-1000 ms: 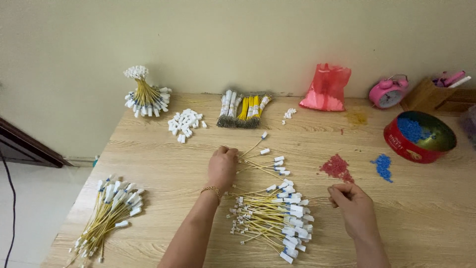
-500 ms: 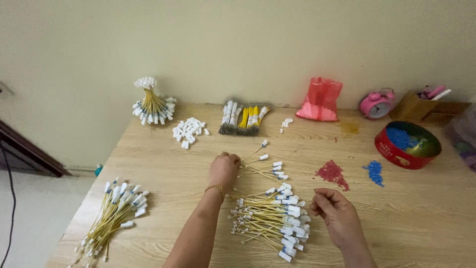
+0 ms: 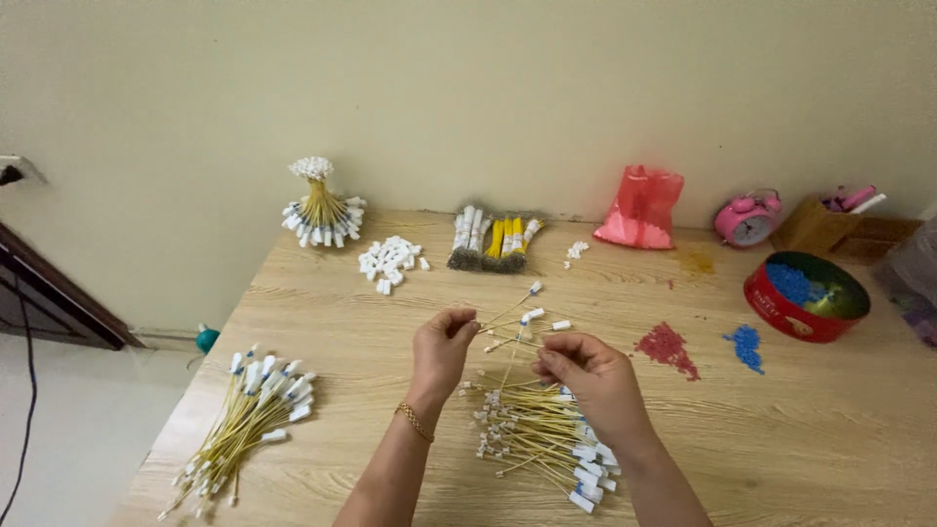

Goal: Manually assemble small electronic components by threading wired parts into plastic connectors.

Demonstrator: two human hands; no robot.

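On the near left of the tabletop (image 3: 322,322) lies a bundle of yellow wires (image 3: 244,415) with white ends. The left hand (image 3: 441,349) and right hand (image 3: 586,376) pinch thin wires (image 3: 512,327) between closed fingers above the centre pile (image 3: 537,439); they look light, springy and best held mid-shaft. Far right: a pink bag (image 3: 639,207) and round red tin (image 3: 805,296).

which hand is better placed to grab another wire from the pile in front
Probably right. The right hand sits directly over the pile of yellow wires, while the left hand is beside it, its fingers pinching the wire already being worked.
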